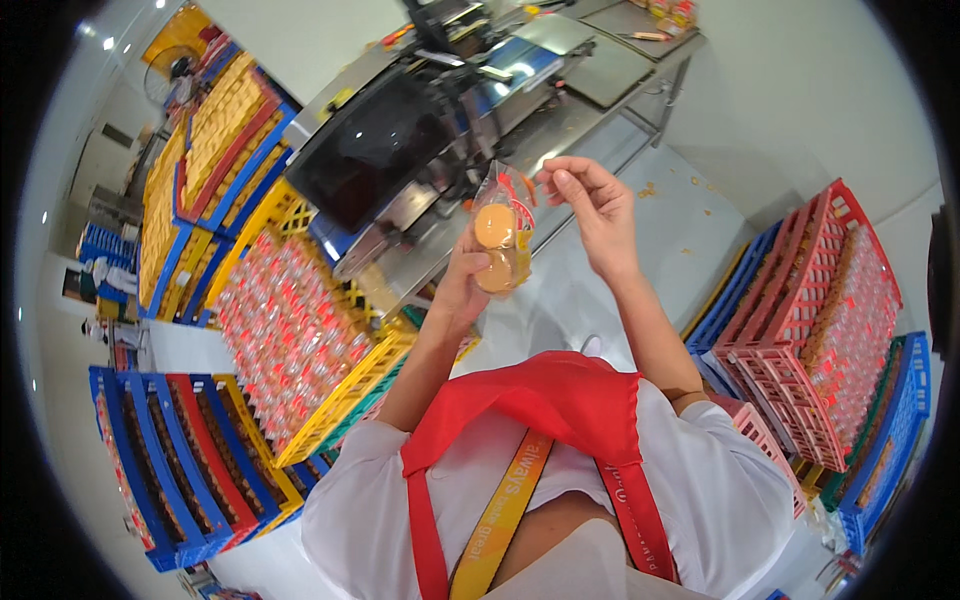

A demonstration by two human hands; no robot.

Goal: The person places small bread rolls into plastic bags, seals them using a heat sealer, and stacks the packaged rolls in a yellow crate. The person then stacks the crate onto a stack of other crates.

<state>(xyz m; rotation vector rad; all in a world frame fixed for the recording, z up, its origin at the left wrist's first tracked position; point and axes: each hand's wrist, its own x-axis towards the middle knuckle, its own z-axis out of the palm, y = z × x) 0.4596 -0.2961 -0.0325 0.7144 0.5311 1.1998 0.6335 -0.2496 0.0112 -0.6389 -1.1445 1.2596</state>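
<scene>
The left hand (463, 278) grasps a clear pack (496, 228) of round cakes beyond the apron (545, 395). The right hand (598, 210) curls just right of it, perhaps pinching something; one cannot tell. Filled crates flank them: yellow crate (345, 406) left, pink crate (778, 372) right.

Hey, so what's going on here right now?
Someone in a red apron holds a clear packet with two round tan pieces in the left hand. The right hand is raised beside the packet's upper end, fingers bent; whether it touches it, I can't tell. A yellow crate of packets stands to the left, a reddish crate to the right.
</scene>
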